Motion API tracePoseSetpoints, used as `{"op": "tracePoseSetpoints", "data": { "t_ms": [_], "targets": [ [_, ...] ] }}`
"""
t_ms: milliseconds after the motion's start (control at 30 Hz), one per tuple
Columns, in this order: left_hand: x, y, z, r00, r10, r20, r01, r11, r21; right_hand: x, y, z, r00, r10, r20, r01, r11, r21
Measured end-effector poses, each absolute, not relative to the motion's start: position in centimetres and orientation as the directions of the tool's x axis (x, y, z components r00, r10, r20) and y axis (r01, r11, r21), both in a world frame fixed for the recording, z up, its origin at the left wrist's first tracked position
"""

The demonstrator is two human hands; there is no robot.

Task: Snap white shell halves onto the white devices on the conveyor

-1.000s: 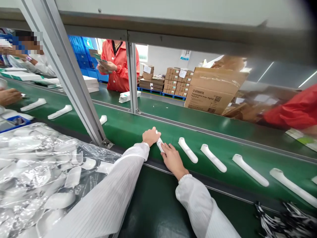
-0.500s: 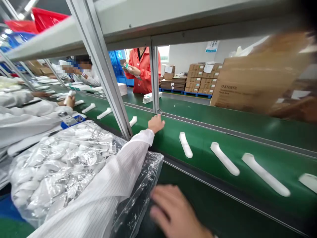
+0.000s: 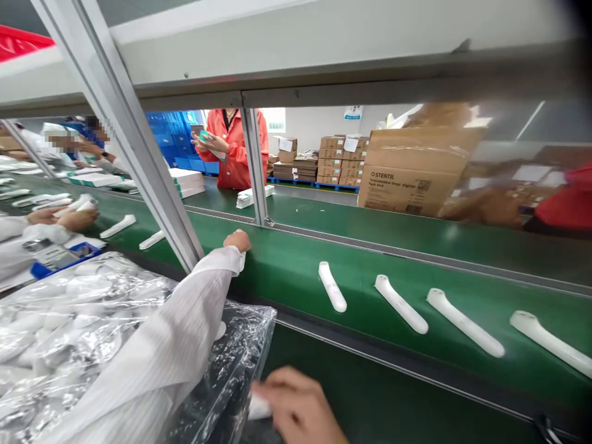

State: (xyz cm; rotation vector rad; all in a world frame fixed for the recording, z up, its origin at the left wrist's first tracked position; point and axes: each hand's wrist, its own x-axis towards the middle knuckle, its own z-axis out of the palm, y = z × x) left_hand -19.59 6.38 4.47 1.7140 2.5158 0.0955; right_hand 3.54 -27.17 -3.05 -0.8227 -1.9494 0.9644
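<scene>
While right hand touches one piece | belt, right side: four handles

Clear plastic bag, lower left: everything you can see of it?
The clear plastic bag looks like thin, glossy, wrinkled film. Its left side bulges with many loose white parts, smooth and curved; its right side lies slacker over a dark surface, nearly flat. It sits on the near side of the green belt, with a blue tray just beyond. The left sleeve crosses over it; contact is unclear. The right hand, blurred, is near its right edge. No opening can be made out.
</scene>
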Motion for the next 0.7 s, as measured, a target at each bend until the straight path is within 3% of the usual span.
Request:
{"op": "tracePoseSetpoints", "data": {
  "t_ms": [133,233,333,467,700],
  "targets": [
    [-14.3,4.8,5.3,-0.195,0.973,-0.121,0.959,0.214,0.184,5.7,-20.7,-1.4,-0.222,0.915,0.338,0.303,0.394,-0.868],
    [-10.6,2.8,3.9,-0.106,0.973,-0.206,0.96,0.155,0.235,6.0,-15.9,-1.4,-0.18,0.917,0.357,0.569,0.393,-0.722],
    [-8.8,1.6,1.6,-0.109,0.986,-0.124,0.966,0.135,0.221,5.4,-12.9,-2.0,-0.214,0.925,0.314,0.785,0.354,-0.509],
    [-8.7,1.2,-0.3,-0.135,0.988,-0.076,0.959,0.15,0.239,5.1,-11.8,-2.4,-0.315,0.913,0.26,0.848,0.394,-0.354],
    [-6.7,0.7,0.6,0.002,0.991,-0.133,0.976,0.027,0.216,5.7,-11.2,-1.5,-0.294,0.934,0.204,0.894,0.345,-0.287]
  ]
}}
